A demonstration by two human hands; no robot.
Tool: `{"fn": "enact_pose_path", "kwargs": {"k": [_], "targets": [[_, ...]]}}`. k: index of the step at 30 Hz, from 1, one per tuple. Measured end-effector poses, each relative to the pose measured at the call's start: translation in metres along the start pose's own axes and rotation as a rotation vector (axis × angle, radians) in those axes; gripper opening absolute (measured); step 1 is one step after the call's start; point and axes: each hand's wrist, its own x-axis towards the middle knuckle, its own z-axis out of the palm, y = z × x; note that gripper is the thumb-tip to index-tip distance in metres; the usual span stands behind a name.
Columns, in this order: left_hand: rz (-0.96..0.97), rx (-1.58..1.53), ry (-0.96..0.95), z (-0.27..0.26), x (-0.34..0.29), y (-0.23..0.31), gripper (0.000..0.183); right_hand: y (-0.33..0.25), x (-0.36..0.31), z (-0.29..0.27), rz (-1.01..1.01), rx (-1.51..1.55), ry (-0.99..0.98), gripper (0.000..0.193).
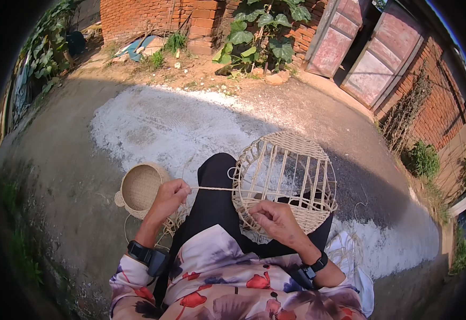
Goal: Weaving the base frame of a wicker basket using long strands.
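A round, flat basket frame (pixel 323 160) of pale woven cord lies across my lap, mostly over the right leg. Its rim and far end are closely woven, while spaced parallel bars with open gaps cross the middle. My left hand (pixel 172 196) pinches the end of a pale twisted cord (pixel 214 188), which runs taut and nearly level to the basket's left rim. My right hand (pixel 278 221) is closed, thumb against the fingers, over the near part of the basket frame. Whatever lies between those fingertips, if anything, is hidden.
A small round woven basket (pixel 141 186) stands on the ground left of my legs, with loose strands (pixel 175 223) beside it. More strands lie on a white sheet or bag (pixel 362 277) at right. White powder (pixel 153 120) covers the ground ahead, before leafy plants and a door (pixel 379 69).
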Motion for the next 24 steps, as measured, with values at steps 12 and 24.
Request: {"fn": "enact_pose_path", "kwargs": {"k": [12, 24], "targets": [[0.023, -0.812, -0.325, 0.073, -0.030, 0.066, 0.013, -0.033, -0.001, 0.026, -0.001, 0.206, -0.030, 0.010], [0.313, 0.039, 0.124, 0.106, -0.002, 0.044, 0.011, 0.000, 0.033, 0.002, 0.104, 0.388, 0.199, 0.007]]}}
